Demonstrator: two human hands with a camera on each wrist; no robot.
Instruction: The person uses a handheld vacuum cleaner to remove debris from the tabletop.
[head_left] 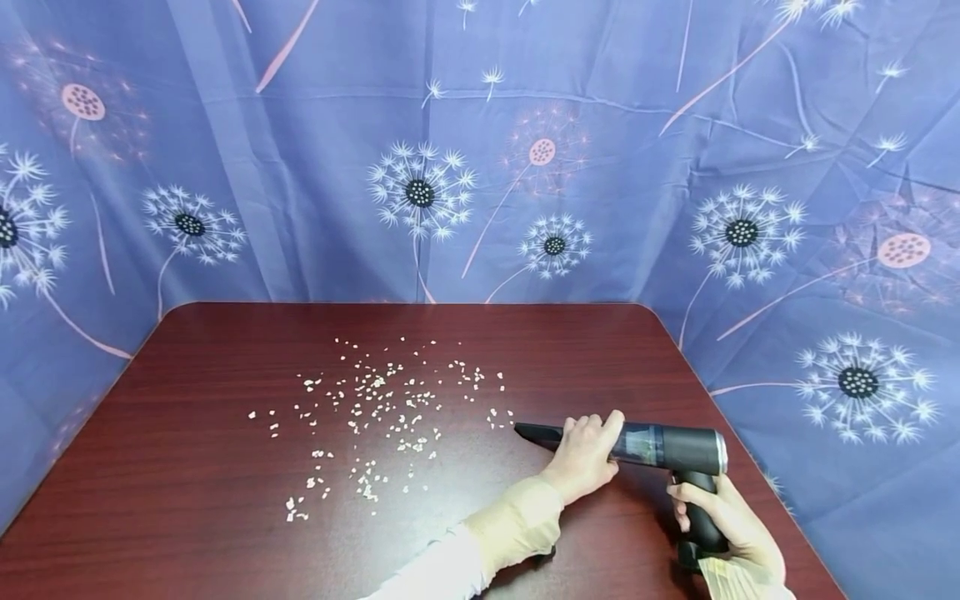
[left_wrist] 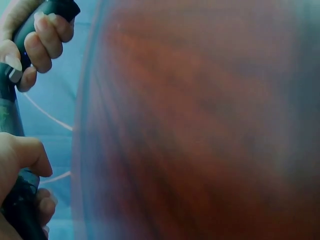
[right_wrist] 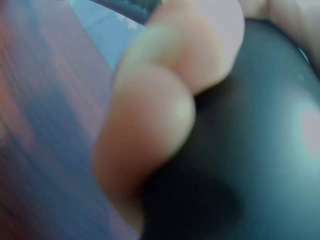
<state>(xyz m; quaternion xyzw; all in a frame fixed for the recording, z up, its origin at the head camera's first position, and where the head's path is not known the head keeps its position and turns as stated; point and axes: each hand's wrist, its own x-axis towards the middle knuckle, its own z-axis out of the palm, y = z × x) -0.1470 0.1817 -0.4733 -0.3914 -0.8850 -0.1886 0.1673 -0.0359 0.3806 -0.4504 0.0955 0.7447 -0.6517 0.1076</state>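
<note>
A black handheld vacuum cleaner (head_left: 686, 448) with a clear section and a flat, tapered nozzle (head_left: 534, 432) is held over the right side of the table, nozzle pointing left. My right hand (head_left: 731, 521) grips its handle, fingers curled round it, as the right wrist view also shows close up. My left hand (head_left: 583, 454) holds the front of the body just behind the nozzle; in the left wrist view its thumb and fingers wrap the dark tube (left_wrist: 22, 200). Many small white scraps (head_left: 382, 400) lie scattered left of the nozzle, the nearest right by its tip.
The dark red wooden table (head_left: 187, 375) has rounded far corners. A blue curtain (head_left: 315, 167) with dandelion prints hangs behind it and along both sides. A small dark object (head_left: 546, 553) shows partly behind the left forearm.
</note>
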